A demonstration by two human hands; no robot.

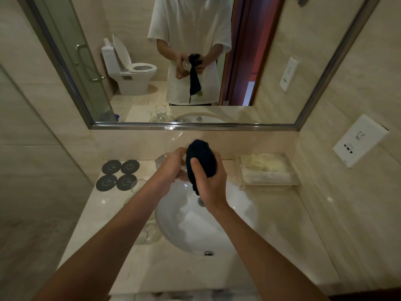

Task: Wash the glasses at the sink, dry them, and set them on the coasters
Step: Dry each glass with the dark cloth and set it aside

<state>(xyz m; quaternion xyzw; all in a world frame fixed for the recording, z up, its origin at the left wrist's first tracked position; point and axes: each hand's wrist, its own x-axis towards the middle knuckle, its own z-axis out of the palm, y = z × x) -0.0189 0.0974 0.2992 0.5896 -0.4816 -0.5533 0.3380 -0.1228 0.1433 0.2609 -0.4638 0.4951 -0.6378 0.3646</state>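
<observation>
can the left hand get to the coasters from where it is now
Probably yes. The four coasters lie bare just left of the left hand, with nothing in between, but its fingers grip a glass that the right hand is drying.

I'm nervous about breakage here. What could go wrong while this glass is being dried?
1. The glass is held above the hard sink by the left hand alone while the right hand works the dark cloth; a wet grip might slip.
2. Other glasses stand beside the left forearm, so an elbow move could knock them.
</observation>
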